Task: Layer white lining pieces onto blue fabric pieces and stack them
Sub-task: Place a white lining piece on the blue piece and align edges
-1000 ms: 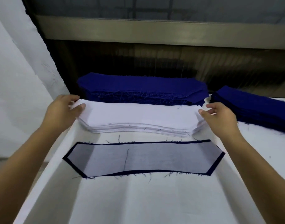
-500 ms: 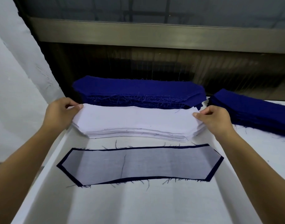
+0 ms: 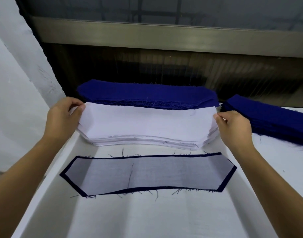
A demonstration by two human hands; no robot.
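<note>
A stack of white lining pieces lies across the middle of the table. My left hand pinches the left end of the top white lining piece, and my right hand pinches its right end. That top piece is lifted slightly off the stack. In front of the stack lies a blue fabric piece with a white lining laid on it, only its dark border showing. Behind the white stack sits a pile of blue fabric pieces.
A second pile of blue pieces lies at the right. The work surface is a white table with its left edge near a white wall. A dark window frame runs behind the piles. Loose threads lie around the layered piece.
Both hands have gone from resting on the ends of the white stack to pinching its top piece, whose ends have lifted a little.
</note>
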